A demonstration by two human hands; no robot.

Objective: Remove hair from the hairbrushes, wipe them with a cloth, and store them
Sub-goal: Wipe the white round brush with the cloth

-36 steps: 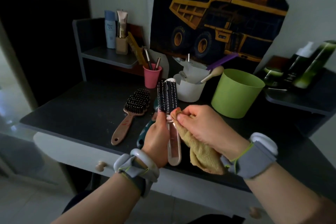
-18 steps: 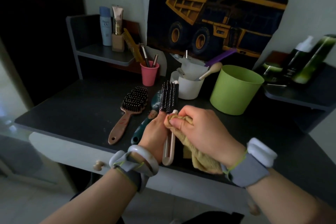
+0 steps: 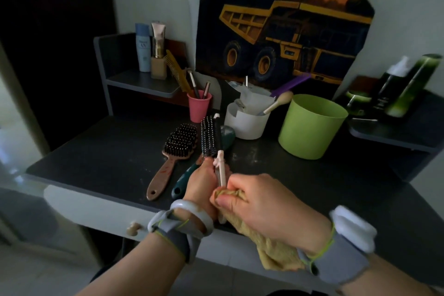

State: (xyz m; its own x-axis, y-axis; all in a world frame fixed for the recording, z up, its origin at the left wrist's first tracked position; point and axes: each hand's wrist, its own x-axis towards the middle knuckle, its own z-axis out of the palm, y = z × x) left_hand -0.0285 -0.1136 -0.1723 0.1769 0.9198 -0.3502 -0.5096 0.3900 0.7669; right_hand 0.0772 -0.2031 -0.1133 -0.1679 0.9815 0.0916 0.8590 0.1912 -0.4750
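My left hand [image 3: 203,187] grips a black-bristled brush with a pale pink handle [image 3: 212,138], holding it upright above the dark desk [image 3: 108,151]. My right hand [image 3: 266,204] pinches a tan cloth [image 3: 276,250] around the lower part of that handle, and the rest of the cloth hangs below my wrist. A brown wooden paddle brush [image 3: 173,154] lies on the desk to the left. Beside it lies a teal-handled brush [image 3: 185,180], partly hidden behind my left hand.
A green bucket [image 3: 310,127] stands at the right, a white cup [image 3: 247,120] with papers and a spoon behind the brush, and a pink cup [image 3: 199,106] with pencils and a comb. Bottles stand on the left shelf [image 3: 141,83] and right shelf [image 3: 396,127]. A drawer knob [image 3: 133,228] sits below the desk's front edge.
My right hand with the cloth has slid down from the top of the handle near the bristles to its lower part. The brush has turned, showing its bristles sideways.
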